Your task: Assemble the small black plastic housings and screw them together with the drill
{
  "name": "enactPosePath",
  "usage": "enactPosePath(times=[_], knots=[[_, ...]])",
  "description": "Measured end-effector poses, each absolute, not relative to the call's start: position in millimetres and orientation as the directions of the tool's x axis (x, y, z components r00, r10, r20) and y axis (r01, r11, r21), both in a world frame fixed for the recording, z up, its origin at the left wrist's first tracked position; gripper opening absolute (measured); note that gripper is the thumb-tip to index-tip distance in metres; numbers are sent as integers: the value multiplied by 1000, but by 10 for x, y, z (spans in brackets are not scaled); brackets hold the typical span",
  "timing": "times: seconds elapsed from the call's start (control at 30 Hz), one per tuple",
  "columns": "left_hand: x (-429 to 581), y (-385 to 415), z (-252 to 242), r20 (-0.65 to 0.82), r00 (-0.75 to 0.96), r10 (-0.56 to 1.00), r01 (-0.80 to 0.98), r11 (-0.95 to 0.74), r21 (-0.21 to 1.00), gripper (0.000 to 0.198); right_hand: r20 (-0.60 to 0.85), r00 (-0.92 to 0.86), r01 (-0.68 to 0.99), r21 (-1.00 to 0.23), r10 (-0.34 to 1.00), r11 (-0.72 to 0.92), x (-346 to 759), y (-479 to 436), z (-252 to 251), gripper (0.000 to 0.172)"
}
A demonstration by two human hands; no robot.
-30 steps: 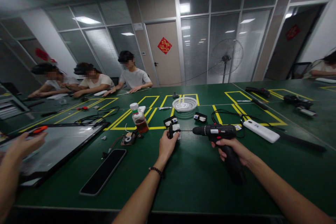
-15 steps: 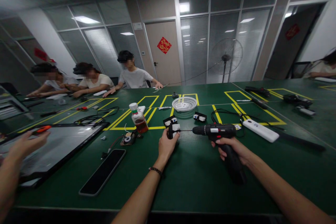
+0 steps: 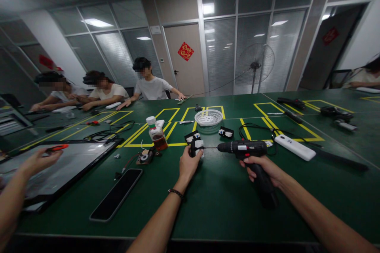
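Both arms stretch forward over the green table [image 3: 219, 205]. The right hand [image 3: 261, 166] is wrapped tight round the handle of the drill [image 3: 242, 148]. The left hand [image 3: 187, 164] pinches the small part [image 3: 196, 148] on the table. The drill's thin tip points sideways at it. A bottle [image 3: 156, 133] stands farther back.

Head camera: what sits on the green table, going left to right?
Large dark flat panel → black rectangular phone → clear plastic bottle of brown liquid → left hand gripping small black-and-white part → black cordless drill → white oblong plastic block.
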State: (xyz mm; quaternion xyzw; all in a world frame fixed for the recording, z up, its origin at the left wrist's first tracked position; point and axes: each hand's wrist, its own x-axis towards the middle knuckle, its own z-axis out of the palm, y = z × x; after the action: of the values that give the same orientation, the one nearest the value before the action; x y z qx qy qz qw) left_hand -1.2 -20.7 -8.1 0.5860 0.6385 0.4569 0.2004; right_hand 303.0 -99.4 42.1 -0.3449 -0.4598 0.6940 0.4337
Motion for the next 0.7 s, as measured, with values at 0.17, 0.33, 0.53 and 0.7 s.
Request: enactPosePath(times=[0.17, 0.33, 0.53, 0.7], knots=[[-9, -217, -62, 257, -250, 934, 556, -78, 827, 58, -78, -386, -276, -941, 919, -196, 3031, -980, 396, 20], [-5, -210, -64, 265, -245, 932, 564, -86, 822, 57, -88, -385, -275, -939, 919, -206, 3032, -977, 399, 21], [-1, -223, -47, 262, -242, 934, 555, -88, 827, 55, -79, -378, -283, -939, 922, -197, 3028, -985, 406, 22], [7, -236, -28, 256, -249, 934, 545, -83, 834, 58, -76, -371, -285, -939, 925, -191, 3031, -978, 392, 25]])
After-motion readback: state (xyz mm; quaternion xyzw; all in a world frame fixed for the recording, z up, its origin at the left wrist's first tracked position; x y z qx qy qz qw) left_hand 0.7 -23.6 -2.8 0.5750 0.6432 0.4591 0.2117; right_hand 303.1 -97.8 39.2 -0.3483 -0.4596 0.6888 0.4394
